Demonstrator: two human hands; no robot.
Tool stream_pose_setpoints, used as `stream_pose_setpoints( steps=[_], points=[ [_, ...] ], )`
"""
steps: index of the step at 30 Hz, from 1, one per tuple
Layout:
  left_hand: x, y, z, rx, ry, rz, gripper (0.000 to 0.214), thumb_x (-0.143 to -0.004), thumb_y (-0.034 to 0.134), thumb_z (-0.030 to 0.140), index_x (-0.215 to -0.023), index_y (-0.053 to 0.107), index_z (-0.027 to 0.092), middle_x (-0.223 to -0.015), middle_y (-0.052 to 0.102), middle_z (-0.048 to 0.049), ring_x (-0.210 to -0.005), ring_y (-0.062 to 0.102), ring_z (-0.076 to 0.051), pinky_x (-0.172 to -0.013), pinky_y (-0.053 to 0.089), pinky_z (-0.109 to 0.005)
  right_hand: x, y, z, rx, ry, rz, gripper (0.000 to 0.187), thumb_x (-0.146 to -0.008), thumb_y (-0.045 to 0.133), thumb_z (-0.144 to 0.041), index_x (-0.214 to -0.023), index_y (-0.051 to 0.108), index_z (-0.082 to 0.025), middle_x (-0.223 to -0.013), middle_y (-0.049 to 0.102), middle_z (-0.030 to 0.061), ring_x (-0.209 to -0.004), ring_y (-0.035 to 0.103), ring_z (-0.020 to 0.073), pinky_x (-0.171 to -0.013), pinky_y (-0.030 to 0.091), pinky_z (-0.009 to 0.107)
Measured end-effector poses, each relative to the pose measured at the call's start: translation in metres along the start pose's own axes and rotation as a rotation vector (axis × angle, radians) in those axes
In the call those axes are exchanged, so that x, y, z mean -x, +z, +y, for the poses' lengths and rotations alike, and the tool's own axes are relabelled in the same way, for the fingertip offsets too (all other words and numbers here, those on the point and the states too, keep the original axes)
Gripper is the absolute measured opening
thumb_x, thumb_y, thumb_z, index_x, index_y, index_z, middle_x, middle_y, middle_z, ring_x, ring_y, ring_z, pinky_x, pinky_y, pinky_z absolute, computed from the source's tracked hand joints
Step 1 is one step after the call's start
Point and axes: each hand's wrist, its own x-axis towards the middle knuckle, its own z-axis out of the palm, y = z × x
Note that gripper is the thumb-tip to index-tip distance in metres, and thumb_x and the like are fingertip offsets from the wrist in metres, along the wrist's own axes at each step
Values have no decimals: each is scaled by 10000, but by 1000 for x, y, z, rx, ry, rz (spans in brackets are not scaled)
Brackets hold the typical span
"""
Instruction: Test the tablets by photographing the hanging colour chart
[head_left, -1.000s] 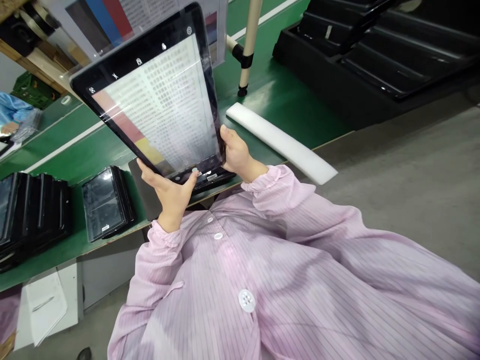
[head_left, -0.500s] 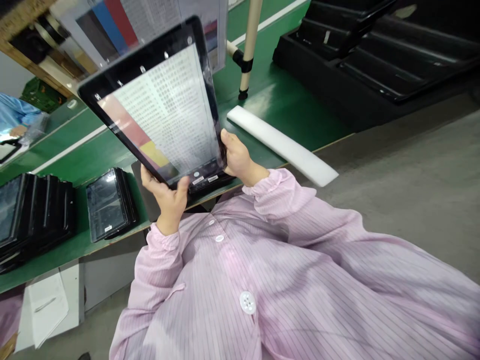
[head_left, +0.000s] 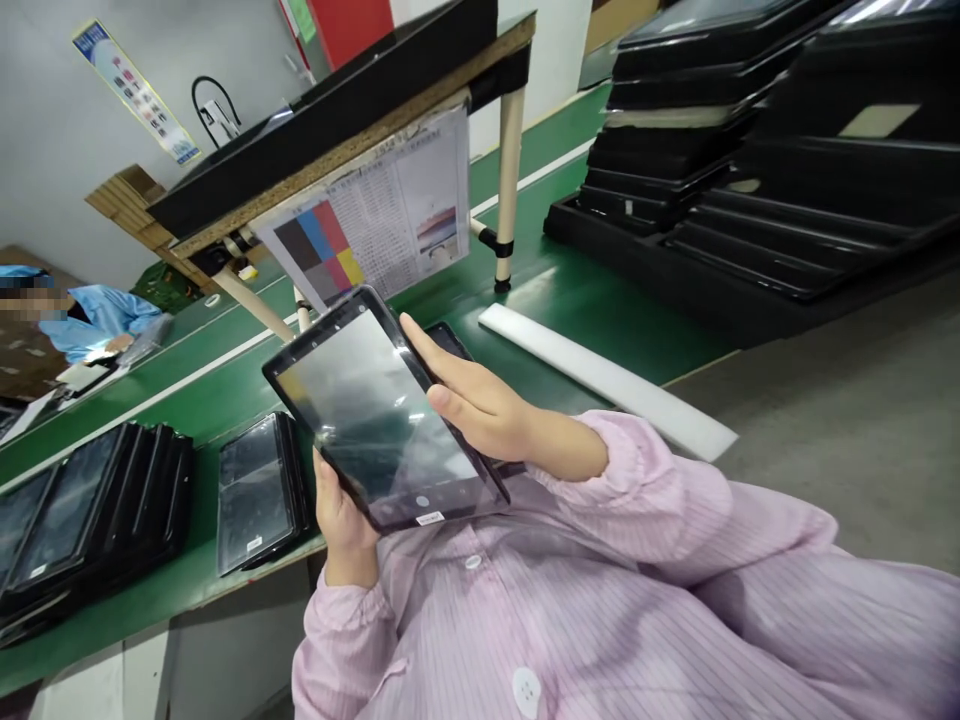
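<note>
A black-framed tablet point(head_left: 375, 420) is held tilted between both my hands, in front of my body. Its glass carries grey-white reflections, and a small white label sits on its lower border. My left hand point(head_left: 343, 515) grips its lower left edge, thumb on the near side. Along the upper right edge lies my right hand point(head_left: 484, 400), fingers stretched along the frame and thumb over the front. Part of another dark tablet point(head_left: 448, 342) shows on the bench behind my right hand.
The green bench point(head_left: 525, 370) bears a white foam strip point(head_left: 607, 380), a short tablet stack point(head_left: 259, 490) and a longer row of tablets point(head_left: 97, 510). Dark stacked panels point(head_left: 750, 190) stand at right. A printed chart point(head_left: 367, 210) hangs under a shelf; a person in blue point(head_left: 105, 315) sits far left.
The tablet has come down closer to my body. My right hand has slid up along its right edge, fingers straightened. Text and colour blocks seen on its glass have mostly faded. My view has lifted.
</note>
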Motion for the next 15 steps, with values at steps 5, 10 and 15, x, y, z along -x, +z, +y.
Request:
stream_pose_setpoints(
  steps=[5,10,15],
  points=[
    [-2,-5,3,-41,-15,67,441,-929,617,527,-1345,627,383,-1448,620,-7,-1376,539,-251,-1121,472,-417,-14,2,6,34,58,31,756,-1036,305,-600,-1651,57,-237,-1690,159,7,-1542,282,207,-1266,256,347],
    [-1,-7,8,-81,-17,91,488,-917,645,521,-1381,601,376,-1383,668,-36,-1265,634,-243,-1059,523,-393,-18,10,14,70,149,32,798,-1010,354,-635,-1649,108,-227,-1680,211,6,-1551,258,226,-1281,217,390],
    [2,-21,23,-137,-67,244,516,-880,709,487,-1364,626,328,-1390,662,-57,-1242,648,-239,-1023,540,-355,-25,16,39,-87,265,-30,882,-962,295,-757,-1650,59,-258,-1690,187,37,-1541,284,236,-1265,246,434]
  ],
)
